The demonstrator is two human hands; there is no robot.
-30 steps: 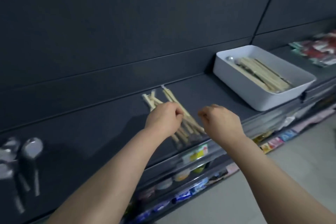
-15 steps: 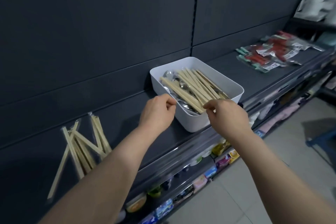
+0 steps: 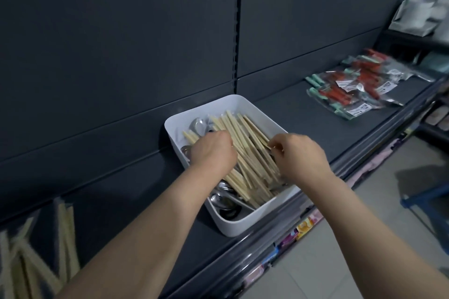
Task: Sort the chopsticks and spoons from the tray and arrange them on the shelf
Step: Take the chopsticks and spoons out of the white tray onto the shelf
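I judge the sorting well short of half done: a small batch of sorted chopsticks [image 3: 31,262] lies loosely fanned on the dark shelf [image 3: 291,109] far to my left, blurred at the frame edge, while the white tray [image 3: 257,219] is full of chopsticks [image 3: 245,153] heaped over the metal spoons [image 3: 222,199]. No spoons show on the shelf from here. Both my hands are in the tray, a little apart: my left hand [image 3: 212,153] is curled down onto the pile, though I cannot tell whether its hidden fingers have closed on anything, and my right hand [image 3: 300,155] pinches the ends of a few chopsticks between thumb and forefinger. Everything in the tray has yet to be lifted out and laid in its own group. The shelf is matte charcoal with a matching back panel [image 3: 121,43]; packets [image 3: 359,90] of red and green goods lie farther right, well apart from the tray, coloured goods [image 3: 303,224] fill the tier below, and a pale tiled floor [image 3: 364,238] runs alongside
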